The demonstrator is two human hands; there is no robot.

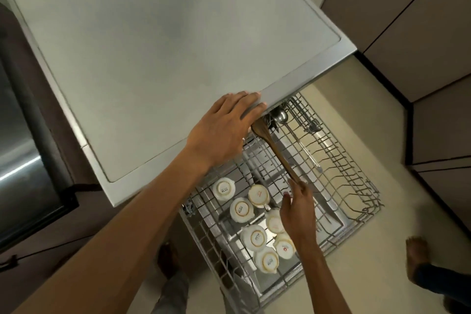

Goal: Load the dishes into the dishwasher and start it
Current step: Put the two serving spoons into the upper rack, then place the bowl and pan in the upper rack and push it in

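Right hand (pixel 297 208) pinches the wooden spoon (pixel 274 146) by its handle tip, bowl up at the rack's (pixel 341 166) far edge; it looks light, stiff and best steered from that end, while left hand (pixel 224 127) rests flat, fingers together, on the dishwasher top (pixel 153 46).

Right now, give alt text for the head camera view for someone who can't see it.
The right hand holds a wooden spoon by its handle over a pulled-out dishwasher rack, beside a metal ladle. The left hand rests on the grey worktop edge; seven white tubs sit in the rack.
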